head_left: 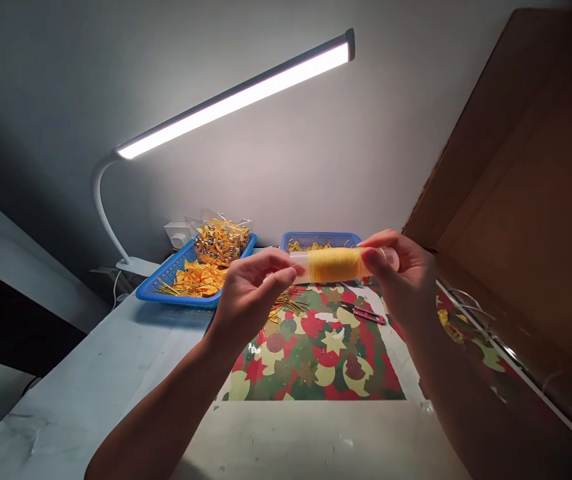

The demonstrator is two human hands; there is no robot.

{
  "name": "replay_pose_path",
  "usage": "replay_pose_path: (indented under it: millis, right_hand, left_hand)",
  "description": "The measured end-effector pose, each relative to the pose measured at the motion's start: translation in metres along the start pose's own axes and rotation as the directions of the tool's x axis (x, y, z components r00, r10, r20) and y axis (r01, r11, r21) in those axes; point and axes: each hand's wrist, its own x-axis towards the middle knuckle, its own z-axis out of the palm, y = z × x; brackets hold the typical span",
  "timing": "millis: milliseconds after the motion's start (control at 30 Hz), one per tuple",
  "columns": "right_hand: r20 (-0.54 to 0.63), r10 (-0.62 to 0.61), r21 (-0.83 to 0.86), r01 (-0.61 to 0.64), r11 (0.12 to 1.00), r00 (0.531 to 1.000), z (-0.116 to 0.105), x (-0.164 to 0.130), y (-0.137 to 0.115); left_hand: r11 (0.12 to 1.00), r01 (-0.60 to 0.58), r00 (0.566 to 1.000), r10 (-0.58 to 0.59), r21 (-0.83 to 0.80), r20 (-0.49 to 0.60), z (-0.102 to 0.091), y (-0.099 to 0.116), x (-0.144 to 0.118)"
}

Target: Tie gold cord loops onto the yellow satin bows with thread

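Observation:
A spool of yellow thread [335,265] on a pale, translucent tube is held level above the table in front of me. My left hand [253,283] pinches the tube's left end between thumb and fingers. Around the right end, my right hand [399,270] is closed, its thumb lying by the edge of the yellow winding. Beneath the spool lies a patterned mat [333,343] in red, green and cream. Small red-handled thread snips [366,313] rest on it, and thin golden stems [289,305] lie partly behind my left hand.
To the left, a blue basket [179,300] holds golden petal-like pieces and a clear bag [221,237]. A second blue basket [321,237] stands behind the spool. A lit lamp [236,97] arches overhead. A large cardboard box [521,200] borders the right side.

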Motion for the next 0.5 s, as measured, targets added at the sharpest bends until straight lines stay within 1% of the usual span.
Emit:
replay_pose_path:
  millis: [100, 167, 233, 367, 500]
  right_hand:
    - [-0.022, -0.020, -0.011, 0.020, 1.000, 1.000, -0.0002, -0.0018, 0.0001]
    - [-0.027, -0.051, -0.008, 0.051, 0.999, 0.998, -0.0002, -0.0026, 0.0006]
    - [-0.034, -0.082, -0.011, 0.082, 0.997, 0.996, -0.0001, -0.0031, 0.0010]
    - [-0.051, -0.138, -0.047, 0.136, 0.990, 0.989, 0.0003, -0.0039, 0.0001]
    - [-0.063, -0.264, -0.131, 0.255, 0.958, 0.962, 0.0017, -0.0054, -0.0027]
  left_hand:
    - [0.985, 0.120, 0.993, -0.121, -0.124, 0.005, 0.0016, 0.0047, -0.0035]
    - [0.965, 0.193, 0.981, -0.195, -0.177, 0.004, 0.0024, 0.0072, -0.0053]
    - [0.951, 0.231, 0.972, -0.235, -0.208, 0.006, 0.0030, 0.0086, -0.0064]
    - [0.952, 0.228, 0.973, -0.232, -0.203, 0.009, 0.0041, 0.0075, -0.0073]
    - [0.965, 0.183, 0.982, -0.187, -0.188, -0.005, 0.0047, 0.0029, -0.0082]
